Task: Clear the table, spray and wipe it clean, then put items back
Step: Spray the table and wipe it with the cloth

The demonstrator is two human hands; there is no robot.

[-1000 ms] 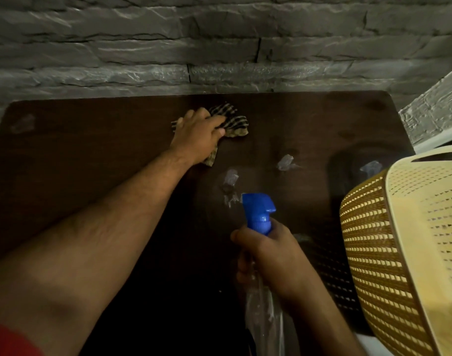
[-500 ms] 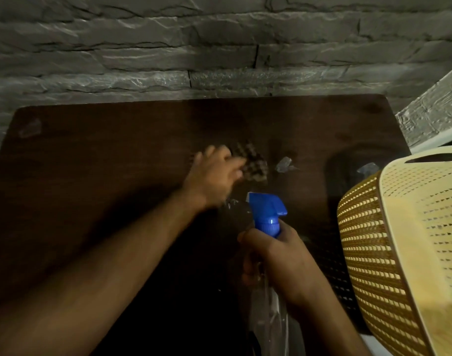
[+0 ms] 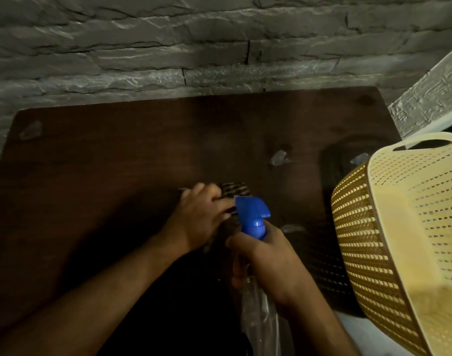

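1. The step in hand looks like the wiping pass: the left hand lies on a dark checked cloth in the middle of the dark brown wooden worktop, close in front of the person. The cloth shows only beyond the fingertips, blurred; the fingers seem to lie over it and press it flat, though I cannot tell if any of them pinch it.

2. The right hand is curled round the neck of a clear plastic spray bottle with a blue trigger head, held upright just beside the left hand. For a good wipe this bottle should stay out of the cloth's path, so lifting or drawing it toward the body is wise.

3. Pale wet patches show on the worktop: one right of centre, one near the far left corner, one just right of the bottle, one by the basket's rim. A good pass would carry the cloth over each in overlapping strokes, pressing with the flat of the hand rather than the fingertips.

4. A cream and tan perforated plastic basket overhangs the right edge. The strip beneath it is likely to be missed unless it is shifted.

5. The far edge against the grey stone-pattern wall also needs a stroke; reaching there wants the arm well stretched.
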